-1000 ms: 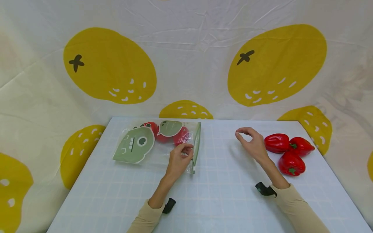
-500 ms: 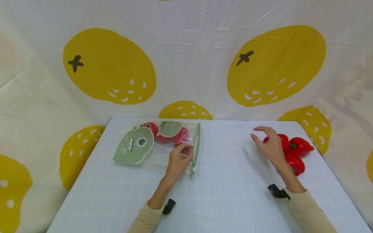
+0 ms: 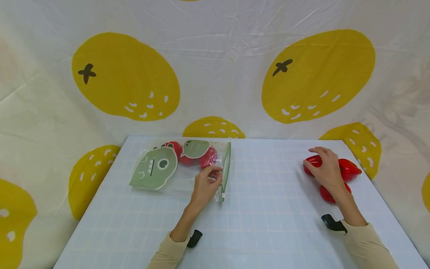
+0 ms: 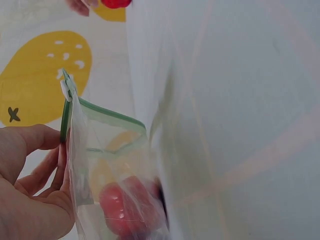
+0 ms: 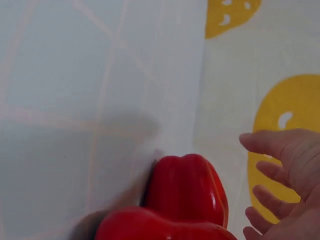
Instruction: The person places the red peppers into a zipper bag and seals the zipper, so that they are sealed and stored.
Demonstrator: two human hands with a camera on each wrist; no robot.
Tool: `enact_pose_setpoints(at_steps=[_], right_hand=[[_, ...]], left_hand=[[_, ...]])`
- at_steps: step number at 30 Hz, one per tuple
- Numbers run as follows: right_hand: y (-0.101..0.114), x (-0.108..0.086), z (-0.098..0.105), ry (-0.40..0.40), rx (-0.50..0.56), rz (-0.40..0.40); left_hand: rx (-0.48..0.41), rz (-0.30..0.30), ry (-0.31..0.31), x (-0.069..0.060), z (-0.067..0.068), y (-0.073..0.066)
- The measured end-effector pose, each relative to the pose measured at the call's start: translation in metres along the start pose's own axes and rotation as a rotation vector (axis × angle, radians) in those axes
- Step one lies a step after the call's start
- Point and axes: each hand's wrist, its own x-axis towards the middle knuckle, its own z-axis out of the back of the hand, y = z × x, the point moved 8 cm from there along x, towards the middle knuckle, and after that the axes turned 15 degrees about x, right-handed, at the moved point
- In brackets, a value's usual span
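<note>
Clear zip bag point(image 3: 184, 177) is lying on the table's left half point(image 3: 258, 216), red produce point(image 3: 209, 157) showing through. Left hand point(image 3: 205, 188) is pinching its green-trimmed edge between thumb and fingers. Right hand point(image 3: 327, 170) is hovering just above three clustered red peppers point(image 3: 350, 170), touching none, thumb and fingers spreading apart. Peppers are sitting near the right edge.

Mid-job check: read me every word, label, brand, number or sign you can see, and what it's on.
No readable text in any view.
Clear bag: small marks in and beside the printed speech bubble, too small or faint to read.
Backdrop: dark cross-shaped marks on the yellow fruit prints; they look like drawing, not lettering.
</note>
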Motion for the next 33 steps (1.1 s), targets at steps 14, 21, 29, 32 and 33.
enact_pose_setpoints(at_steps=[14, 21, 29, 32, 33], right_hand=[[-0.022, -0.005, 0.006, 0.170, -0.124, -0.085], [-0.025, -0.005, 0.008, 0.228, -0.115, -0.066], [-0.028, -0.005, 0.011, 0.257, -0.133, -0.045], [-0.029, -0.005, 0.012, 0.249, -0.153, -0.030], [-0.029, -0.005, 0.013, 0.245, -0.158, -0.028]], left_hand=[[0.014, 0.022, 0.015, -0.001, 0.000, 0.000], [0.006, 0.019, 0.016, -0.001, 0.000, -0.002], [0.013, 0.030, 0.017, -0.002, 0.000, -0.002], [0.012, 0.027, 0.002, -0.003, 0.001, -0.002], [0.011, 0.024, -0.004, -0.003, 0.001, -0.002]])
